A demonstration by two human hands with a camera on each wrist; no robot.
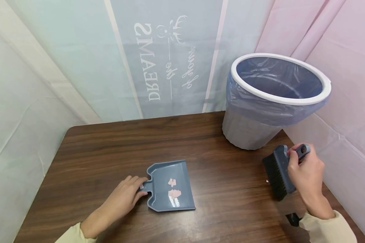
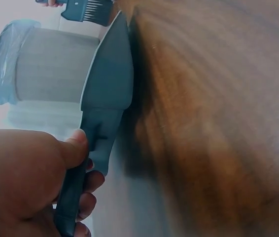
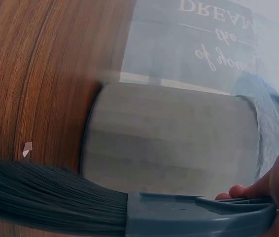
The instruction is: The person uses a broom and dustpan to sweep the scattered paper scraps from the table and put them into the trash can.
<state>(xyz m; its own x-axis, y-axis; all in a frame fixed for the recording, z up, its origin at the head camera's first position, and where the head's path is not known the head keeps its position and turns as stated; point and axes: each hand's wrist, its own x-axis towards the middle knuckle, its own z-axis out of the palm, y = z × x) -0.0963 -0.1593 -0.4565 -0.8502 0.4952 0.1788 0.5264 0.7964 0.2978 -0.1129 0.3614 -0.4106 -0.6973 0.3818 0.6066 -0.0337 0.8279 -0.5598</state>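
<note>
My left hand (image 1: 123, 194) grips the short handle of a blue-grey dustpan (image 1: 161, 199) on the dark wood table. Two pale pink paper scraps (image 1: 174, 193) lie in the pan, whose open edge faces right. At the table's right side my right hand (image 1: 307, 168) holds a small hand brush (image 1: 285, 168) by its handle, dark bristles pointing left and down. A small pale scrap (image 3: 27, 148) lies on the wood beside the bristle tips, in the right wrist view. The left wrist view shows thumb and fingers wrapped round the dustpan handle (image 2: 73, 197).
A grey bin (image 1: 249, 128) with a white rim and blue liner bag stands at the table's back right, just behind the brush. Fabric with printed lettering (image 1: 170, 60) hangs along the back edge. A small black object (image 1: 293, 219) lies near my right sleeve.
</note>
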